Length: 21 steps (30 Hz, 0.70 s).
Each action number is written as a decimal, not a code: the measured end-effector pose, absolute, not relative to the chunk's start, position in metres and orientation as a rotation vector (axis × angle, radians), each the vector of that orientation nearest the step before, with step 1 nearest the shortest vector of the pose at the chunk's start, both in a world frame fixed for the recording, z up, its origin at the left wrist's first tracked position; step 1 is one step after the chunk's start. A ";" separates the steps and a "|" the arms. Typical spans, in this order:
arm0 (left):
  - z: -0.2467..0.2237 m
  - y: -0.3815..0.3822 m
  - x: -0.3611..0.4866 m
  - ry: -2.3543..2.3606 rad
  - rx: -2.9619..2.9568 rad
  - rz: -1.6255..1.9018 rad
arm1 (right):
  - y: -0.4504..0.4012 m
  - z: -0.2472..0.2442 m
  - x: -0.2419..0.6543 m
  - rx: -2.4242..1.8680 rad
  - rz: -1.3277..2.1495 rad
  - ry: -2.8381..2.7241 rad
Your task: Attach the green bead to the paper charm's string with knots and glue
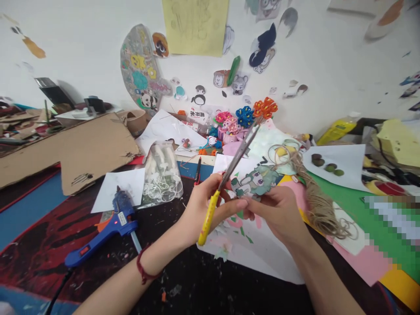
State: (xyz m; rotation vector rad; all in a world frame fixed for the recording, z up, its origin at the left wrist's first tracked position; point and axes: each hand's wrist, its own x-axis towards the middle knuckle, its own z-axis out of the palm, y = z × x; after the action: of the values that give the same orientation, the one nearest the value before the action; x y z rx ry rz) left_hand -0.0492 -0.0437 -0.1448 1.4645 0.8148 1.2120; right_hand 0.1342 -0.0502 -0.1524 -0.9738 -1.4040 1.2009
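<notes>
Scissors (209, 221) with a yellow handle lie across my left hand (197, 210), which is closed around them. Their long metal blades point up and away to the right, looking closed together. A paper cutout (259, 178) of a cartoon figure with green hair is pinched in my right hand (282, 212). My left thumb reaches to the lower edge of this cutout, close to the right thumb. Under both hands lies a white sheet (275, 260) with green and pink marks or scraps on it.
On the left a blue glue gun (123, 218) rests beside cardboard (95, 144) and a clear bag (162, 175). A black pen (198, 170) lies ahead. Twine (316, 201) and coloured sheets are at right. Crocheted flowers (244, 117) stand by the wall.
</notes>
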 end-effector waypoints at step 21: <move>-0.144 -0.044 -0.049 0.875 1.301 1.310 | -0.047 -0.158 0.133 -1.022 1.193 -1.401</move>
State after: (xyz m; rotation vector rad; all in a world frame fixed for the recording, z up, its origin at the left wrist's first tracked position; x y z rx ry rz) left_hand -0.0489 -0.0439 -0.1443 1.3015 0.8747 1.3097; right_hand 0.1331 -0.0473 -0.1577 -1.0220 -1.4008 1.1930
